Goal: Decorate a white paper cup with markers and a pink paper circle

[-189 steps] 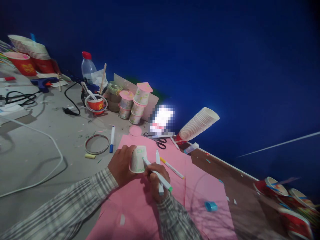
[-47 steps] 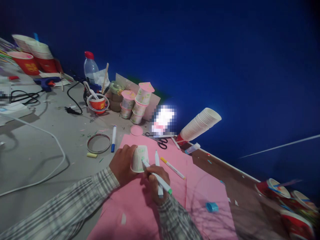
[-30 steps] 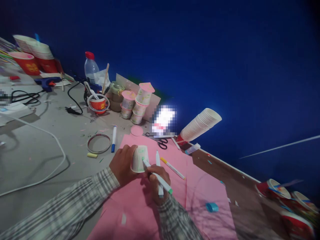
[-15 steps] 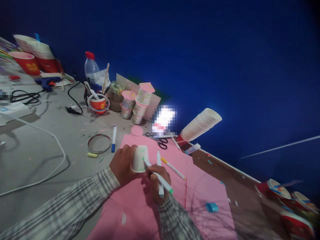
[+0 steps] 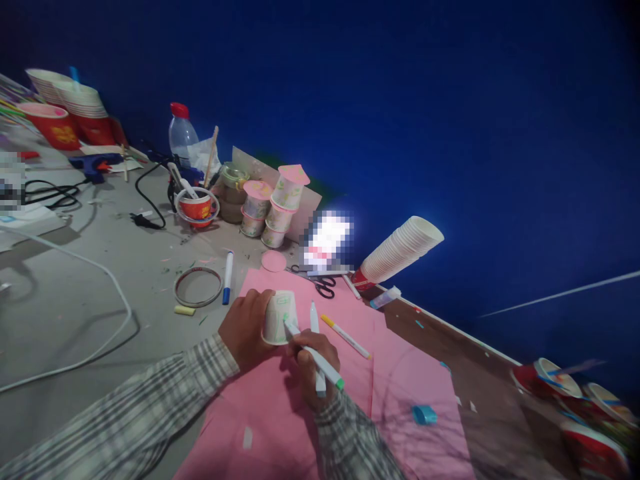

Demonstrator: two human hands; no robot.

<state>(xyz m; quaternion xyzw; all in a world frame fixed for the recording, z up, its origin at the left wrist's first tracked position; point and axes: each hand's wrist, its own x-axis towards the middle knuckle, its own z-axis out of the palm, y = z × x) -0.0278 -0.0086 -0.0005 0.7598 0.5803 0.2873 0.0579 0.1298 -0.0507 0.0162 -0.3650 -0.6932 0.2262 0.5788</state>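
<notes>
My left hand [image 5: 246,327] grips a white paper cup [image 5: 280,327] from its left side; the cup is upside down over the pink paper [image 5: 270,407] and bears green drawn marks. In my right hand [image 5: 316,363] is a marker with a green end [image 5: 326,368], its tip at the cup's side. A second white marker [image 5: 314,317] also passes through the right hand, pointing away from me. Just to the right, a yellow marker [image 5: 345,337] lies on the pink paper. Black-handled scissors [image 5: 326,287] rest at the paper's far edge.
A tape ring [image 5: 198,287] and blue marker [image 5: 228,277] lie left. Behind stand decorated cup towers [image 5: 283,210], a glass jar [image 5: 233,193] and a bright blurred screen [image 5: 327,239]. A tall cup stack [image 5: 397,252] leans at the back edge. A white cable [image 5: 107,267] curves at left.
My right hand has shifted slightly left, and the markers in it with it. The left hand and the cup stay in place.
</notes>
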